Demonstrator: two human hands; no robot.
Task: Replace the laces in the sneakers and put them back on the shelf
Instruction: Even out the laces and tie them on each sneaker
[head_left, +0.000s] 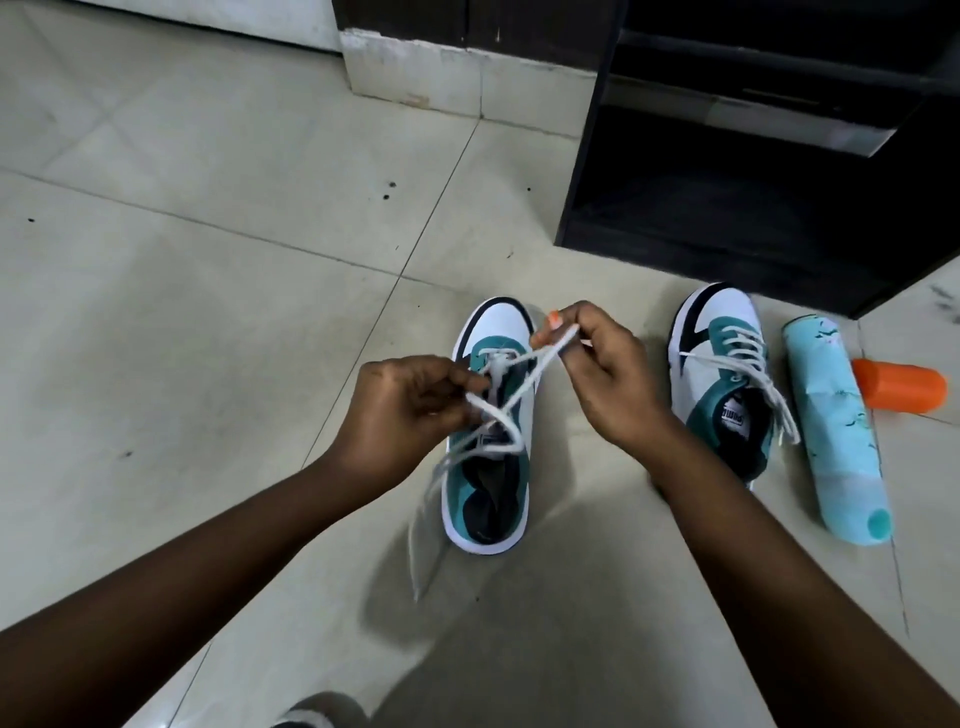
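Pinching a white lace (524, 374) between curled fingers, the left hand (410, 410) and the right hand (597, 364) are hovering a little apart above the near sneaker (491, 499), each one gripping a different stretch of it. That sneaker, white and teal with a dark toe rim, is sitting upright on the tiled floor (208, 291), its lace threaded only through the front eyelets while a loose end is trailing down past its left side. A second sneaker (727, 374), laced further up, is standing to the right, just before the dark shelf (753, 208). Beside it a pale blue bottle (836, 431) is lying on its side, with an orange cap (904, 387) near its far end.
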